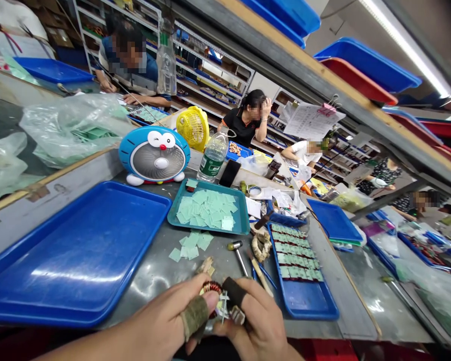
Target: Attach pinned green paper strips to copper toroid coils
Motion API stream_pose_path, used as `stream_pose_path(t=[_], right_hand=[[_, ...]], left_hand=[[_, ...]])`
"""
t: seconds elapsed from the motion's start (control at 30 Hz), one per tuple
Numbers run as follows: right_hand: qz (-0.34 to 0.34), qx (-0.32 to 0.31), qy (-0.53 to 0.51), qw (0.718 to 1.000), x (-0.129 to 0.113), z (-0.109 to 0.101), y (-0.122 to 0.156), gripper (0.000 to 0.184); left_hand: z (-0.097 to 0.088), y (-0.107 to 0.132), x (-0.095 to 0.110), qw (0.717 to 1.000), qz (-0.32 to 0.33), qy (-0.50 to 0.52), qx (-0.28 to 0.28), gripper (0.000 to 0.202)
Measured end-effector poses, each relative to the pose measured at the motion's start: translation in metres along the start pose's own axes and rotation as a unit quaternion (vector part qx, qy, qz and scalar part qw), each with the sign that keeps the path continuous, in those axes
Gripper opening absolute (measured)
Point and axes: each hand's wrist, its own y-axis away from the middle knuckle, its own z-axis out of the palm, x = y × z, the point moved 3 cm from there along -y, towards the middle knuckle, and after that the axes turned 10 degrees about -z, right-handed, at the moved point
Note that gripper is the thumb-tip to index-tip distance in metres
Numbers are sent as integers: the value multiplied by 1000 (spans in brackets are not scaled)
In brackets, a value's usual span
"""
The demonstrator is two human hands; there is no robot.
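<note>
At the table's front edge my left hand [190,311] is closed on a small copper-wound coil [212,287], its thumb wrapped in cloth tape. My right hand [255,316] presses close against it, with dark tape round a finger. Between the fingertips shows a small pale piece [224,303], perhaps a board or wire leads, too small to tell. My right fingers are pinched at the coil's side, and what they grip is partly hidden. Beyond my hands lie loose light green square boards [190,245] and a teal tray [244,213] heaped with more of them.
A large blue tray [78,240] lies left. On the right, a blue tray [308,301] holds rows of board-topped coils. A hammer [240,255], pliers [268,276] and a wood-handled tool [261,273] lie between. Behind stand a blue fan [154,155] and water bottle [213,158]. Several people sit beyond.
</note>
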Motion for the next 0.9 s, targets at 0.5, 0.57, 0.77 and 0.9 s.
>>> stream_pose_path(t=[0.5,0.57,0.77,0.9], right_hand=[[24,-39,-45,998,4,5,-7,30],[39,-38,-37,998,8,6,-9,28],[216,11,-123,969,32,18,8,40],[431,142,-245,857,29,52,69,49]], left_hand=[[9,-2,-21,999,6,44,21,49],[7,-8,-25,998,2,59,30,52],[-10,-15,-23,986,6,169,-9,48],[-23,-10,-28,954,-4,295,55,39]])
